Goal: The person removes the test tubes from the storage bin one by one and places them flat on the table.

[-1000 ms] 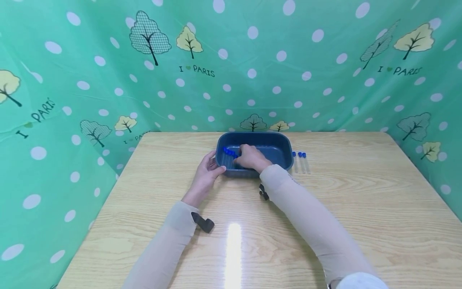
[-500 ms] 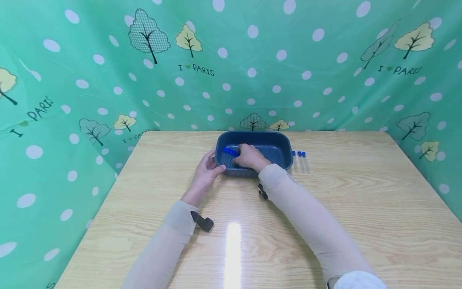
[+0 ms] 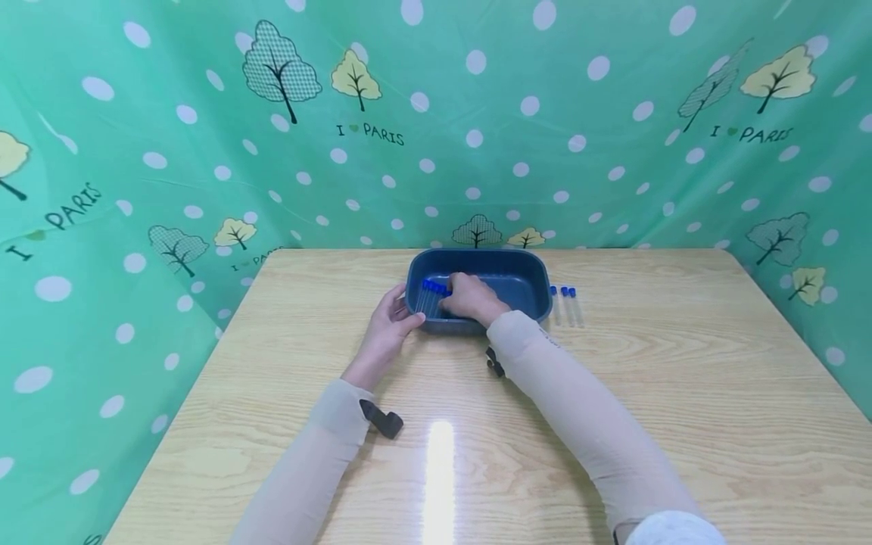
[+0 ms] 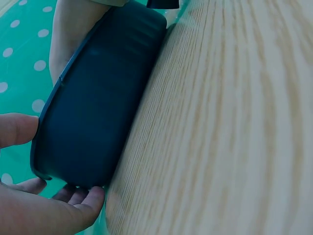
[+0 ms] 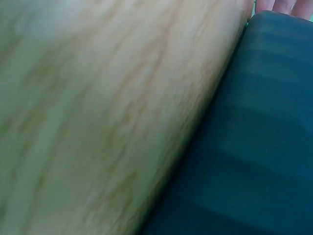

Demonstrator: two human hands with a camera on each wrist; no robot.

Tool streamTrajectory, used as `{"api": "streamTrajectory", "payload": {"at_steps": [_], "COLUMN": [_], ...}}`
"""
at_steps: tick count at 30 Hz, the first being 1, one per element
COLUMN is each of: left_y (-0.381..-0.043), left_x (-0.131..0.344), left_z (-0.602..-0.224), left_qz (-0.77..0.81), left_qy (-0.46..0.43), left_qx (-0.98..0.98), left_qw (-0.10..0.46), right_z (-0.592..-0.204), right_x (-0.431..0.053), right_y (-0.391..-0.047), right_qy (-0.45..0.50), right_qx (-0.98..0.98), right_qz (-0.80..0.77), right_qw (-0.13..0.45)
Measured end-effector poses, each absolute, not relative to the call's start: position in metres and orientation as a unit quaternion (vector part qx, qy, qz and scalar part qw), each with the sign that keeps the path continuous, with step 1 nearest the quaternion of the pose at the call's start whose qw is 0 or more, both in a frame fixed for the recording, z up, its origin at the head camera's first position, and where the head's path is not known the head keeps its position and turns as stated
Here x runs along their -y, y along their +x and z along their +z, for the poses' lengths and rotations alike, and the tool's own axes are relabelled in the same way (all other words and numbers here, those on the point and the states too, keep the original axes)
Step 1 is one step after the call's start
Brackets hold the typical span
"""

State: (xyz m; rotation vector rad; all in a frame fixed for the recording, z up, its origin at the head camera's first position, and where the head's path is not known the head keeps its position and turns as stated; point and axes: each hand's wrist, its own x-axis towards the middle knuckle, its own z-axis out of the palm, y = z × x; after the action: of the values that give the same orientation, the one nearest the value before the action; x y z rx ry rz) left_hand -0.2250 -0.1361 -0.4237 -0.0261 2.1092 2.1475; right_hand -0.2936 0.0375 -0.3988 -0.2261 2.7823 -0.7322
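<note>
A dark blue plastic basin (image 3: pixel 518 281) stands on the table near its far edge. My left hand (image 3: pixel 387 329) holds the basin's near left corner, thumb on the rim and fingers against the left end wall. In the left wrist view the fingertips touch the outside of the basin (image 4: pixel 93 112). My right hand (image 3: pixel 471 297) reaches inside, thumb and fingers curled at the right end of a row of clear test tubes (image 3: pixel 428 301) with blue caps. One cap shows between its thumb and fingers; the tube below is mostly hidden. The right wrist view shows only the basin's outer wall (image 5: pixel 244 142).
Right of the basin, 3 more blue-capped test tubes (image 3: pixel 574 306) lie on the wooden table (image 3: pixel 681 393). Behind the table hangs a green dotted cloth (image 3: pixel 586 174). Black camera mounts (image 3: pixel 383 420) sit on the wrists.
Inside the basin, the row of tubes has shifted slightly right and turned a little under my right hand. My left hand has stayed at the corner.
</note>
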Motion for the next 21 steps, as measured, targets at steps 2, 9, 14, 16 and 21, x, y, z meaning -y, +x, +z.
{"api": "streamTrajectory", "payload": {"at_steps": [2,9,14,16,21], "left_y": [-0.2249,-0.2240,-0.2237,-0.2235,-0.2239], "left_x": [0.1363,0.1360,0.1353,0.1350,0.1341], "left_z": [-0.4236,-0.4226,-0.4227,-0.4227,-0.4221], "left_qz": [0.713,0.718,0.715,0.714,0.713], "left_qy": [-0.005,0.000,-0.004,-0.006,-0.007], "left_qx": [-0.697,-0.693,-0.697,-0.698,-0.699], "left_qw": [0.069,0.067,0.060,0.057,0.052], "right_z": [-0.3993,-0.4011,-0.4019,-0.4019,-0.4012], "right_x": [-0.0377,-0.0383,-0.0379,-0.0374,-0.0363], "right_y": [-0.2936,-0.2932,-0.2930,-0.2932,-0.2946], "right_qy": [-0.078,-0.081,-0.082,-0.084,-0.087], "right_qx": [-0.957,-0.960,-0.961,-0.962,-0.969], "right_qz": [-0.249,-0.241,-0.241,-0.237,-0.212], "right_qw": [0.125,0.115,0.108,0.105,0.088]}}
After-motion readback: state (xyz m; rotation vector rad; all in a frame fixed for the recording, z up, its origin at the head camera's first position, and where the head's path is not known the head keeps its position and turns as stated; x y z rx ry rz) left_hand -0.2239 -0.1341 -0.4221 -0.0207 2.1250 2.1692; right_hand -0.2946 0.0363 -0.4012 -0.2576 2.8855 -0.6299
